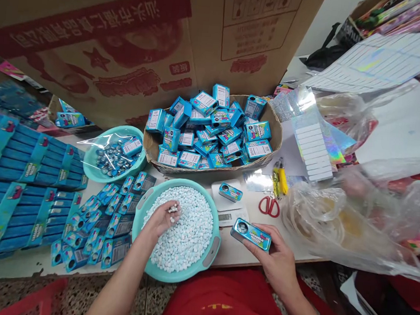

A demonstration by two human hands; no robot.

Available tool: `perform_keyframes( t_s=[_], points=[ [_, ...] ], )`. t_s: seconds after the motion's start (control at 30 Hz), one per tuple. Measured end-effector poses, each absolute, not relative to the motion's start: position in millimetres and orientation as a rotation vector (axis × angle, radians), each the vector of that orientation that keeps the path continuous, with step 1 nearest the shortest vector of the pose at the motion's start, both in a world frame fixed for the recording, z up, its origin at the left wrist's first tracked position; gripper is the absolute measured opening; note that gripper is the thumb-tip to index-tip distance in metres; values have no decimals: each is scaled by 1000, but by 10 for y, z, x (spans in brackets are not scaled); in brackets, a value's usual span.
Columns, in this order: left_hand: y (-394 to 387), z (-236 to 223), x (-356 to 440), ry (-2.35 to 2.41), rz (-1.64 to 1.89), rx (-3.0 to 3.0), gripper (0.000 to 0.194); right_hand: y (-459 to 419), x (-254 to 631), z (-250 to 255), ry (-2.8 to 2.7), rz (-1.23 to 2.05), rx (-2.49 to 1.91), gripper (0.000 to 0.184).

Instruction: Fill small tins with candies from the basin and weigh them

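Observation:
My left hand is over a turquoise basin full of small white and pale blue candies. A few candies sit in its curled fingers. In my right hand is a blue candy tin, held by its sides, with the round hole in its top facing up. Another blue tin lies on a small white digital scale just behind the basin. Left of the basin, several blue tins with round holes are grouped on the table.
Behind stands a cut-down carton heaped with blue tins, backed by a big cardboard box. A smaller turquoise bowl holds metal caps. Stacked blue display packs line the left. Red scissors, a yellow cutter and plastic bags lie right.

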State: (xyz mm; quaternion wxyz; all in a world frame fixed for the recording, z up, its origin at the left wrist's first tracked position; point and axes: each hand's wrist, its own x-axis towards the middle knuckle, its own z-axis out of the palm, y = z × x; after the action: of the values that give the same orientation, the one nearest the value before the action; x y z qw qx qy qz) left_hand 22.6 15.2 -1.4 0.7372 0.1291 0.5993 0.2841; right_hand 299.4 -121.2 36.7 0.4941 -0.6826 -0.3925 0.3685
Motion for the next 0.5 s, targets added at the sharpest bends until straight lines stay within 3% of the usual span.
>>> perform_keyframes(
  t_s=[0.3,0.4,0.5],
  points=[
    [233,-97,489,1620,257,1595,4,-1224,3108,352,-869,884,-1699,31],
    [324,-122,520,1634,288,1441,4,-1246,3172,342,-834,875,-1705,30],
    [406,-45,617,1485,415,995,15,-1272,3240,313,-807,859,-1730,32]
  ],
)
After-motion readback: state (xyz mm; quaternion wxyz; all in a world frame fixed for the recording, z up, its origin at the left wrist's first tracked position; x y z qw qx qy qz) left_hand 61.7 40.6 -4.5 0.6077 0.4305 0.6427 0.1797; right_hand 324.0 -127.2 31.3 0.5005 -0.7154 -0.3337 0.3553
